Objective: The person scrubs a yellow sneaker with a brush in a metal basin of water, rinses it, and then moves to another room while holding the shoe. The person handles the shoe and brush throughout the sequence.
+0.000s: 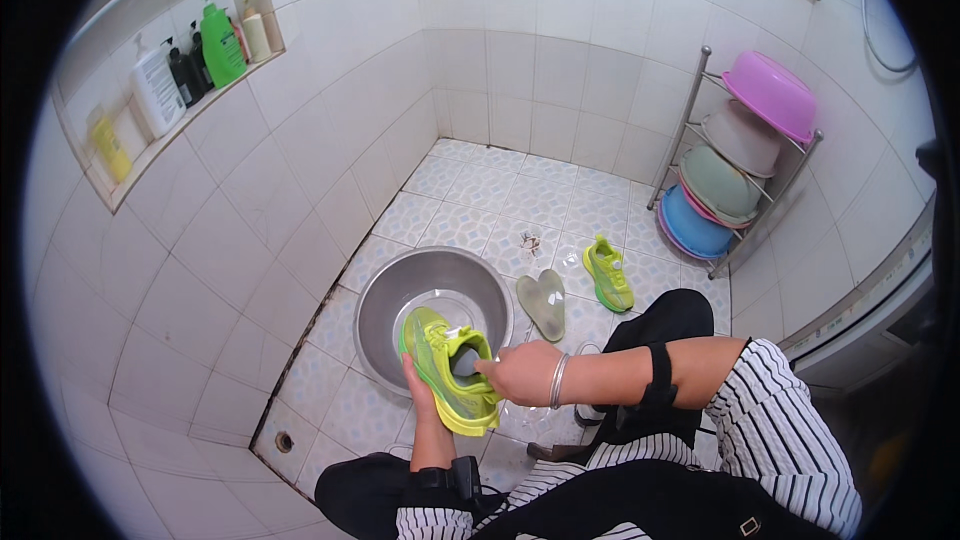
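A neon yellow-green sports shoe is held above the near part of a metal basin, its toe pointing away from me. My left hand grips it from the left side and below. At the shoe's opening is my right hand, with fingers at the collar beside a grey part inside, perhaps the insole; whether they pinch it I cannot tell. Right of the basin, a pair of greenish insoles lies on the tiles. Beyond them rests a matching shoe, upright on the floor.
A rack at the right wall holds several plastic basins, including a pink one. Pump bottles, among them a green one, stand in the left wall niche. A round floor drain lies near the left wall. My knees flank the work area.
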`<action>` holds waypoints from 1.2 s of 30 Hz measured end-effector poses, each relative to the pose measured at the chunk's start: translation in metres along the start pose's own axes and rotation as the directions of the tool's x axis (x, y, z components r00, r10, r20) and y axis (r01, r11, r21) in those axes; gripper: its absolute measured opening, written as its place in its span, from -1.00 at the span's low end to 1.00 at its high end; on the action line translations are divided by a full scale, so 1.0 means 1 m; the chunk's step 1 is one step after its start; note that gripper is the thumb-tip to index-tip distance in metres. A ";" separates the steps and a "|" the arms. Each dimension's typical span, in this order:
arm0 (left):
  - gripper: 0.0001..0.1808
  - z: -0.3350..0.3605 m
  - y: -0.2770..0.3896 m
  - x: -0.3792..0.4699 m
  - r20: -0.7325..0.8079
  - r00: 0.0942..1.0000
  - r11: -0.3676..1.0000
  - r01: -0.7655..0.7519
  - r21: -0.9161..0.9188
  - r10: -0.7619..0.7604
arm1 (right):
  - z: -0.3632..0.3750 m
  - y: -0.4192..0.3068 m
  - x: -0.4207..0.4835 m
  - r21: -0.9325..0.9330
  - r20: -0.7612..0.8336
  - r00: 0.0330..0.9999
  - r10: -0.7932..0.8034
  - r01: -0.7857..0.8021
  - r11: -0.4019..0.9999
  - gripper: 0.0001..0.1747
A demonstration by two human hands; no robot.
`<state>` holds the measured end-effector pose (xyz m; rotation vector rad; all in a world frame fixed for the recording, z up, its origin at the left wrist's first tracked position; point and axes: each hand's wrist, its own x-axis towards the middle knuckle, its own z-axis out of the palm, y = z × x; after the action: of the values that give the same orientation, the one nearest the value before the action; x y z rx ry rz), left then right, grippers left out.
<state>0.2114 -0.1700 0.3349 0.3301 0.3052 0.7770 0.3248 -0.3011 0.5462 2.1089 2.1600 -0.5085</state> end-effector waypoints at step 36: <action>-0.20 0.047 0.013 -0.026 0.084 0.989 0.992 0.125 0.009 -0.126 | 0.012 0.005 0.032 0.013 -0.036 0.969 -0.243 0.244 0.970 -0.68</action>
<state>0.2041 -0.1881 0.3862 0.3431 0.2460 0.6371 0.3261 -0.2739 0.5245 1.8817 2.4584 -0.5155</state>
